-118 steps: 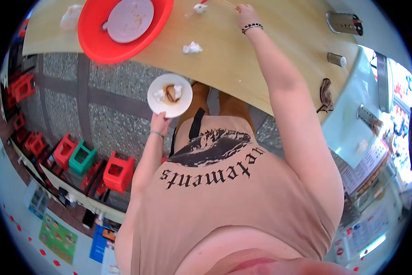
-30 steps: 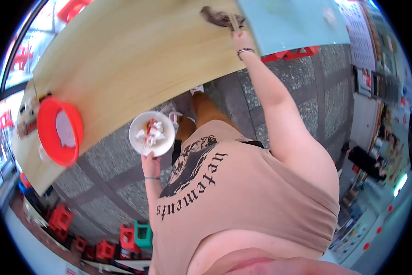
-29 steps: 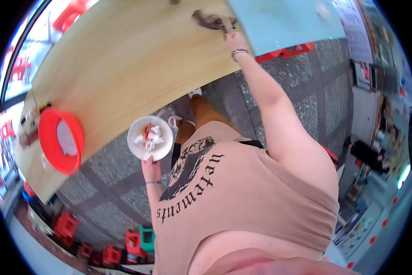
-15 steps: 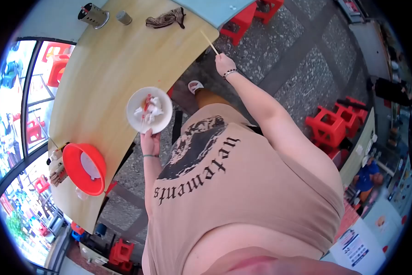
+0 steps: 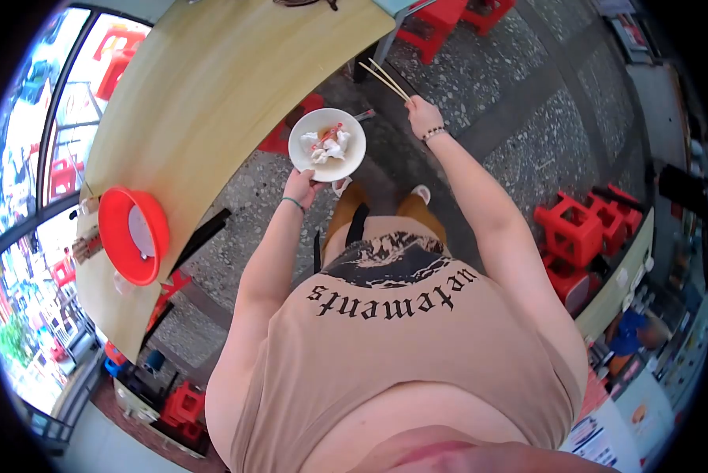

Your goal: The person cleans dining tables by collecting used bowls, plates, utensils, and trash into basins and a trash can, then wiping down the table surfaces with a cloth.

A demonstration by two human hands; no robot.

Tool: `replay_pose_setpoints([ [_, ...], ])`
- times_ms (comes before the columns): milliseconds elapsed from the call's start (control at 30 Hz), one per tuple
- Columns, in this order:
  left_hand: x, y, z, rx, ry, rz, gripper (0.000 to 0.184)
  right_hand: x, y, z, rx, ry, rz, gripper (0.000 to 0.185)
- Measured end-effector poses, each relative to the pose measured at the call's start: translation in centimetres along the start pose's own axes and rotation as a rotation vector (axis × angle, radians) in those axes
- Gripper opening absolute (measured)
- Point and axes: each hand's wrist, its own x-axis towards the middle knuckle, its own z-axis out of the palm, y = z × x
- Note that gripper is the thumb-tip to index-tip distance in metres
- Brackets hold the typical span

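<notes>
My left hand (image 5: 301,189) grips the near rim of a white bowl (image 5: 351,162), holding it out beyond the table edge and above the floor. Inside lie crumpled white tissues (image 5: 332,147) and a thin red-and-white strip (image 5: 328,132) that I cannot identify. A pair of light wooden chopsticks (image 5: 386,80) is in my right hand (image 5: 424,118), whose fingers are closed around the thick of them. Their tips point away from me, slightly apart, to the right of the bowl.
The curved wooden table (image 5: 228,79) runs along my left. On it stands a red basin (image 5: 155,225) with a pale round thing inside. A dark patterned cloth (image 5: 306,3) lies at the far end. Red stools (image 5: 570,229) stand on the right. A person (image 5: 633,331) in blue is farther right.
The bowl and my left hand have moved right, from over the table edge to over the floor. The view has turned; both chopsticks now show, spread apart.
</notes>
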Motion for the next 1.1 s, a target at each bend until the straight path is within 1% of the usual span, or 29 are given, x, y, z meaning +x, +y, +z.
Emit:
replay_pose_setpoints([
  [67,2.6,-1.5,-0.1,-0.047,0.010,0.014,0.040,2.9,-1.8,1.0,-0.183,-0.021,-0.010,0.020],
  [133,4.7,-1.8,0.8,-0.044,0.070,-0.021,0.041,7.1,-2.0,2.9,-0.217,-0.057,-0.043,0.021],
  [167,5.7,-2.0,1.1,-0.081,0.067,-0.017,0.042,8.7,-2.1,3.8,-0.240,-0.048,-0.019,0.021],
  [200,6.7,-2.2,1.3,-0.083,0.076,-0.019,0.042,9.5,-1.9,5.0,-0.262,-0.042,0.012,0.022],
  [267,8.4,-2.1,1.8,-0.115,0.095,-0.001,0.042,9.9,-3.5,5.0,-0.310,-0.086,0.047,0.019],
  [300,9.3,-1.9,2.0,-0.106,0.126,-0.004,0.043,10.1,-3.9,4.9,-0.352,-0.139,-0.005,0.020],
  [367,11.5,-1.7,1.5,-0.099,0.099,0.014,0.043,10.0,-4.1,5.4,-0.435,-0.229,-0.122,0.020],
  [400,12.4,-1.6,1.2,-0.094,0.073,0.034,0.044,9.6,-4.1,5.3,-0.438,-0.231,-0.113,0.020],
  [467,12.9,-1.3,1.2,-0.086,0.099,0.034,0.044,9.0,-3.6,4.8,-0.479,-0.287,-0.316,0.019],
  [500,12.9,-0.9,1.2,-0.072,0.091,0.043,0.044,8.8,-3.1,4.6,-0.485,-0.248,-0.362,0.018],
  [567,12.6,0.0,1.8,-0.047,0.086,0.036,0.045,8.6,-3.2,3.8,-0.509,-0.226,-0.363,0.018],
  [633,12.1,0.5,2.0,-0.026,0.057,0.038,0.045,7.4,-3.0,3.4,-0.520,-0.206,-0.341,0.018],
  [700,11.6,0.4,2.0,-0.008,0.027,0.033,0.045,5.9,-2.9,3.6,-0.651,-0.217,-0.420,0.017],
  [733,11.3,0.6,2.1,0.007,0.032,0.005,0.045,5.0,-3.2,3.5,-0.689,-0.285,-0.374,0.015],
  [800,10.5,0.6,2.0,0.043,0.032,-0.045,0.045,2.6,-2.9,2.8,-0.616,-0.231,-0.351,0.014],
  [867,10.2,0.3,2.2,0.083,-0.020,-0.022,0.044,-0.3,-1.4,2.0,-0.582,-0.205,-0.285,0.014],
  [900,9.6,-0.1,2.6,0.019,-0.044,-0.008,0.044,-2.1,-0.4,1.6,-0.553,-0.187,-0.246,0.014],
  [933,9.1,-0.5,2.7,0.041,-0.060,-0.012,0.044,-3.8,0.8,0.8,-0.544,-0.187,-0.213,0.014],
  [1000,6.8,-0.4,3.9,0.082,-0.062,-0.035,0.045,-7.5,3.5,-1.1,-0.503,-0.172,-0.220,0.014],
  [1067,4.8,-0.3,5.7,0.133,-0.082,-0.039,0.046,-10.7,6.2,-3.0,-0.471,-0.117,-0.178,0.014],
  [1100,3.5,-0.9,6.7,0.159,-0.095,-0.037,0.047,-12.6,7.6,-4.0,-0.452,-0.054,-0.164,0.015],
])
